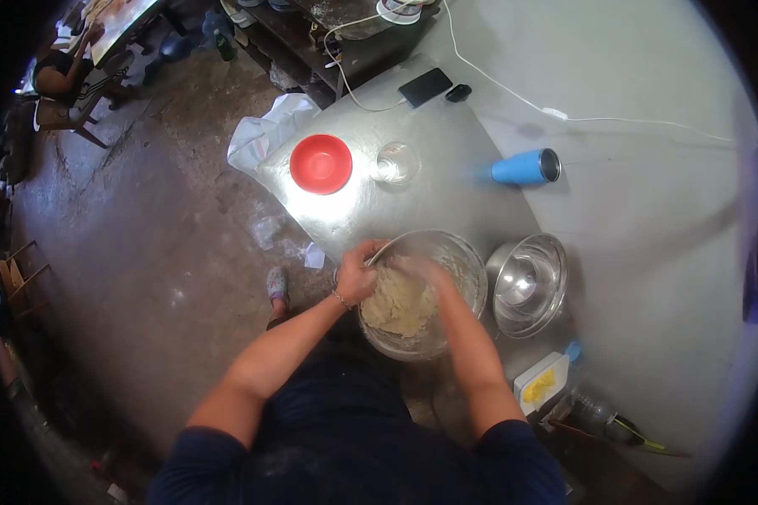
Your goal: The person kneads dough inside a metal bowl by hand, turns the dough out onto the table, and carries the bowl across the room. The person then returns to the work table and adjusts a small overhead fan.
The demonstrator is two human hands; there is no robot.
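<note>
A large metal mixing bowl (472, 282) stands at the near edge of the metal-topped table, with a lump of pale, rough dough (398, 305) inside it. My left hand (358, 273) is closed around the bowl's left rim. Inside the bowl, my right hand (419, 268) presses at the far side of the dough; motion blurs its fingers. Some dough is smeared on the bowl's inner wall. To the right of the bowl sits another shiny metal bowl (556, 295).
On the metal table (446, 198) are a red bowl (321, 164), a clear glass (396, 163), a blue tumbler (524, 167) and a phone (425, 87) on a cable. A white container (541, 384) with something yellow lies at right. A person (59, 74) sits at far left.
</note>
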